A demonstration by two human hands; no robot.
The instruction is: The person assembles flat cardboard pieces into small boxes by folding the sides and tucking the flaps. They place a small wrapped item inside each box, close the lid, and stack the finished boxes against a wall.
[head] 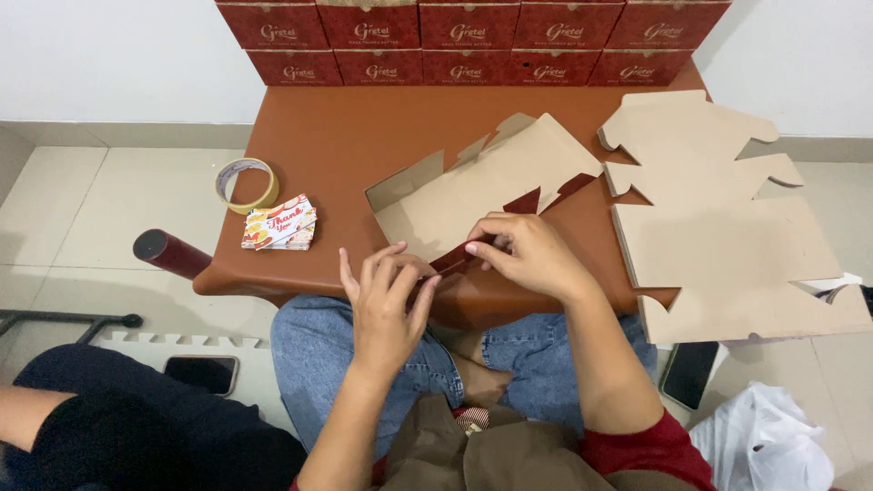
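Seated person, knees in blue jeans (327,350) under a low brown table (364,136). Left hand (386,309) pinches the near flap of the half-folded carton blank (473,195), fingers clamped together to hold the crease; right hand (532,255), at three o'clock of it, presses fingertips shut on the same red edge. Flat blanks (727,245) lie right; cards (279,224) and tape roll (246,185) at ten o'clock; red boxes (468,41) stacked at twelve.

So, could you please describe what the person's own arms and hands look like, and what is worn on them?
Both forearms are bare. The left hand and right hand wear no gloves, rings or watch that I can see. A short red fabric sleeve covers the right upper arm; the left sleeve is barely in view.
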